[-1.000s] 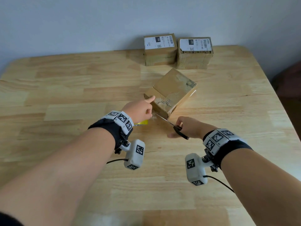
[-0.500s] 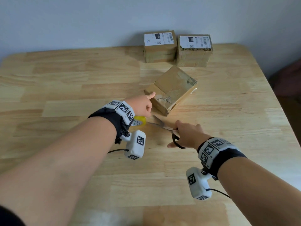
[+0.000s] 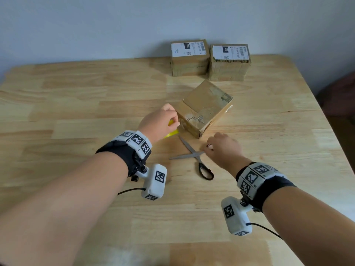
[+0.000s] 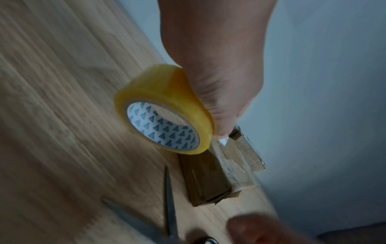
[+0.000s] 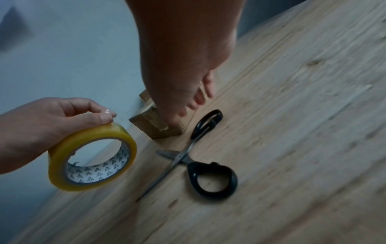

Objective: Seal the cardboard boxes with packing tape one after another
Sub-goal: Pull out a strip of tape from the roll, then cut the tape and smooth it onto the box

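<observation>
A small cardboard box [image 3: 206, 106] lies turned at an angle in the middle of the wooden table [image 3: 76, 104]; it also shows in the left wrist view [image 4: 205, 178] and the right wrist view [image 5: 160, 127]. My left hand [image 3: 163, 122] grips a yellow roll of packing tape [image 4: 165, 112] just off the box's near left corner, thumb on the roll's outer face [image 5: 92, 156]. The black-handled scissors [image 3: 194, 156] lie on the table with blades apart [image 5: 200, 158]. My right hand [image 3: 221, 148] hovers over them with fingers loosely spread [image 5: 188, 105], holding nothing.
Two more cardboard boxes with white shipping labels stand side by side at the table's far edge against the wall, one left [image 3: 189, 57] and one right [image 3: 228, 62]. The table's right edge [image 3: 326, 120] drops off to a dark floor.
My right hand has laid the scissors down on the table and let go of them. My left hand has moved with the tape roll up against the box's near corner.
</observation>
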### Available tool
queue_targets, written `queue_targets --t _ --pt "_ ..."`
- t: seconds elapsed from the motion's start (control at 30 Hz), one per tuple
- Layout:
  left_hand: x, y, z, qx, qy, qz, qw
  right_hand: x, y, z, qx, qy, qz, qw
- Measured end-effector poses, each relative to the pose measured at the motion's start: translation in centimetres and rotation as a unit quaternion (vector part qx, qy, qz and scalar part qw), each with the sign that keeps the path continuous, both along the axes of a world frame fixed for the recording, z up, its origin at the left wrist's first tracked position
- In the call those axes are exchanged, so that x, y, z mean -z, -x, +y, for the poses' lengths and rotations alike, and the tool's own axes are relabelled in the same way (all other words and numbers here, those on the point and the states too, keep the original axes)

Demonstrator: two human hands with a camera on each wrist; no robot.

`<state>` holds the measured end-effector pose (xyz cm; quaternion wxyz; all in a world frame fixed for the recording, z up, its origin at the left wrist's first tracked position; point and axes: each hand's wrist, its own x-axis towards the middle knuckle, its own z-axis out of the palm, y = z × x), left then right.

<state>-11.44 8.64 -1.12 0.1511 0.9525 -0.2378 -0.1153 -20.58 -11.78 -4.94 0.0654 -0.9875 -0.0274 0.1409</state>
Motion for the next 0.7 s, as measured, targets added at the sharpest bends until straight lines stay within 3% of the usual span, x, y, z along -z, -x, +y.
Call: queue_targets --t 0.07,0.13,0.3,0.57,0.7 --pt "0.1 0.2 0.2 0.017 -0.018 -0.018 1.000 -0.8 -1.1 0.6 0.021 -0.020 -0.125 0.992" --pt "0.2 0.3 0.2 0.041 -0.048 -0.024 0.998 -1.4 -2.9 1.9 0.031 -0.038 -0.177 0.983" --pt "0.6 -0.2 0.0 0.065 -0.125 0.002 0.990 0.8 -6.5 4.5 0.055 0.048 -0.012 0.997" --pt "1.1 -1.3 -0.2 0.047 -0.127 0.027 0.990 2.4 -6.8 3.0 -0.038 0.106 -0.034 0.993" --pt "0.8 -1.3 -0.2 0.037 -0.121 0.043 0.991 1.7 -6.8 2.5 -0.058 0.082 -0.017 0.995"
